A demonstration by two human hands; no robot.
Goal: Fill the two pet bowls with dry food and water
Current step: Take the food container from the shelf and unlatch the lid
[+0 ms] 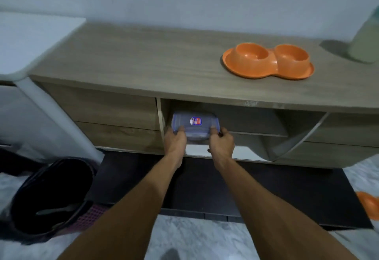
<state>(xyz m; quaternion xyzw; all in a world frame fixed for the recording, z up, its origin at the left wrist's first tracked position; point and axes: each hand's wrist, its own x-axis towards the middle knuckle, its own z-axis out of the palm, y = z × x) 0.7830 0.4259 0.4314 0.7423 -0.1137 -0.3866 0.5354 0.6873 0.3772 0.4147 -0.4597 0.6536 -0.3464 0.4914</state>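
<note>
An orange double pet bowl [267, 60] stands on the right part of the wooden cabinet top [143, 63]; both cups look empty. In the open shelf below sits a clear plastic container with a bluish lid and a red label [194, 123]. My left hand [174, 142] grips its left front corner, thumb on the lid. My right hand [221, 143] grips the right front corner the same way. What is inside the container is hidden.
A pale green bottle [365, 38] stands at the far right of the cabinet top. A white appliance [30, 40] adjoins the cabinet on the left. A black bin [51, 196] sits on the floor at left. Another orange object [369, 204] lies at the right edge.
</note>
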